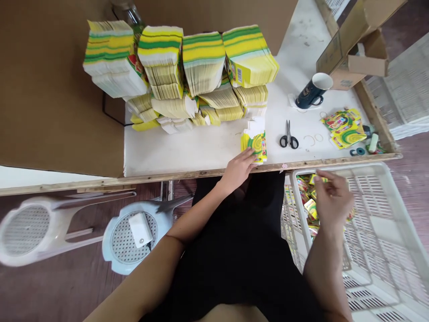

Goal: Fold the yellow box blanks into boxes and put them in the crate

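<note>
My left hand [236,171] rests on a small pile of flat yellow-and-green printed cartons [254,139] at the table's front edge. Its fingers are stretched out over the cartons. My right hand [334,197] is over the white plastic crate [372,170], beside several small yellow-and-red packets [311,208] inside it. The right thumb and forefinger come together in a pinch; whether anything small is between them cannot be made out. Behind the left hand, tall stacks of flat cartons [204,58] stand in rows on the white table [187,154].
Black-handled scissors [288,138], a dark mug [310,95] and loose printed cartons [346,127] lie to the right. An open cardboard box [345,74] stands behind the mug. Two plastic stools [115,243] are at lower left, one bearing a white object [140,229].
</note>
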Demonstrator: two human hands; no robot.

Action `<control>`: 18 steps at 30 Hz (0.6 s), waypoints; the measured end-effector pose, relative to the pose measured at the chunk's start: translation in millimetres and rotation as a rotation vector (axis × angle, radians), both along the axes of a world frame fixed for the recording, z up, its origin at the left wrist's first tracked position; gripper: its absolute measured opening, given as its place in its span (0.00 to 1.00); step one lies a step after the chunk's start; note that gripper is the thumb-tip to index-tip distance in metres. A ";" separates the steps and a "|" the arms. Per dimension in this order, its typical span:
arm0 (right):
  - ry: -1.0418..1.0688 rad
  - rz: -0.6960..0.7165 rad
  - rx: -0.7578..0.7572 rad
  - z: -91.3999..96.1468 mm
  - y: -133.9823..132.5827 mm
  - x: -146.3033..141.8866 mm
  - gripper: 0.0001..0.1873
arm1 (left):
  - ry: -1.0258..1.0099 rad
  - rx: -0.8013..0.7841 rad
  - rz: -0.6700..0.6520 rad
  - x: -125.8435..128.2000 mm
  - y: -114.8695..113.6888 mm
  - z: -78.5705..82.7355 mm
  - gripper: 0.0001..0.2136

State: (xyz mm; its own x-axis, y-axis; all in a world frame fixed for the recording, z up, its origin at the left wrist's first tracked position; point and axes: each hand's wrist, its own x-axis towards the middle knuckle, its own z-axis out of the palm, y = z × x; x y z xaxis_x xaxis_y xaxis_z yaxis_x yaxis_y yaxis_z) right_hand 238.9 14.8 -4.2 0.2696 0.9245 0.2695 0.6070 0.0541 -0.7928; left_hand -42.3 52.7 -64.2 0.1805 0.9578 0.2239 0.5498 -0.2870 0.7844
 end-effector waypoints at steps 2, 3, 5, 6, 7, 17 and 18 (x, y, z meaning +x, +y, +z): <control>0.214 0.052 -0.096 -11.1 2.7 -27.0 0.18 | -0.049 0.048 0.006 -1.7 -6.0 0.2 0.13; 0.315 0.088 -0.151 -16.2 4.6 -41.5 0.19 | -0.078 0.091 0.005 -1.2 -11.2 1.6 0.13; 0.537 0.149 -0.252 -23.4 9.2 -66.0 0.23 | -0.134 0.204 -0.029 2.3 -24.1 5.3 0.13; 0.622 0.162 -0.292 -25.4 11.6 -74.5 0.24 | -0.157 0.262 -0.072 5.0 -30.9 7.1 0.13; 0.688 0.166 -0.318 -26.3 13.8 -80.2 0.24 | -0.179 0.318 -0.132 8.1 -37.4 8.8 0.12; 0.889 0.276 -0.332 -17.2 0.4 -86.8 0.25 | -0.962 -0.182 -0.182 18.8 -38.6 27.5 0.29; 0.912 0.285 -0.349 -17.2 -1.8 -89.9 0.25 | -1.037 -0.305 -0.255 18.2 -36.1 29.2 0.29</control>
State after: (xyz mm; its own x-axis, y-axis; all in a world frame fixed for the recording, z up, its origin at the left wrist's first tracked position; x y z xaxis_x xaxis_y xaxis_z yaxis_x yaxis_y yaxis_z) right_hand 149.0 13.0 -21.4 -0.0056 0.9742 -0.2258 -0.2358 -0.2207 -0.9464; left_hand -24.1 16.5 -35.0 0.2418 0.9599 0.1418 -0.4619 -0.0146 0.8868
